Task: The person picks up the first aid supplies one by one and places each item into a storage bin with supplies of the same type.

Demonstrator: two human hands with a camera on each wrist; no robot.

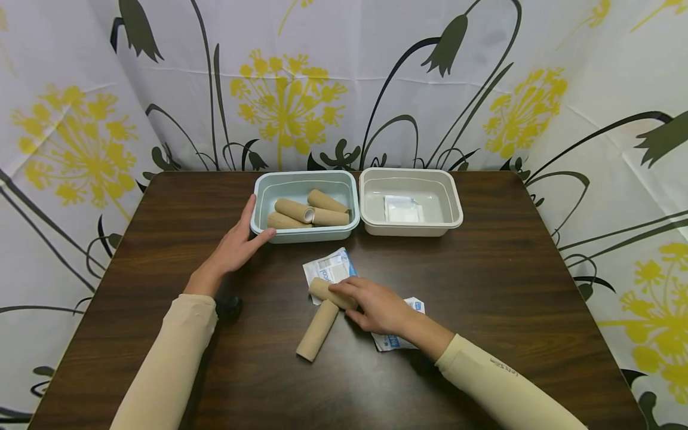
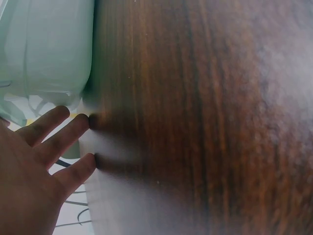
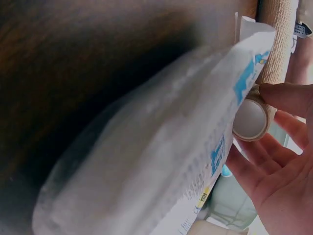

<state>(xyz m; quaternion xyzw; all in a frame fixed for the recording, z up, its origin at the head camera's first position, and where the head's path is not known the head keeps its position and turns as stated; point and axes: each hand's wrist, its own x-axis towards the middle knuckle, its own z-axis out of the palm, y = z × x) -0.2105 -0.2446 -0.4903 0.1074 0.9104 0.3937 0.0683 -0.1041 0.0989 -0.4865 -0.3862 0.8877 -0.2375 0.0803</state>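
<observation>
My right hand pinches a tan bandage roll between thumb and fingers; the right wrist view shows the roll's round, pale end. This roll lies partly over a white-and-blue packet. A second tan roll lies on the table, its far end close to the held one. Another packet sits partly hidden under my right wrist. My left hand rests at the near left corner of the light blue bin, fingers spread along its side. Several tan rolls lie inside that bin.
Right beside the blue bin stands a cream bin holding a white packet. Both bins are at the far edge of the dark wooden table, before a flowered curtain. A small black object is near my left wrist.
</observation>
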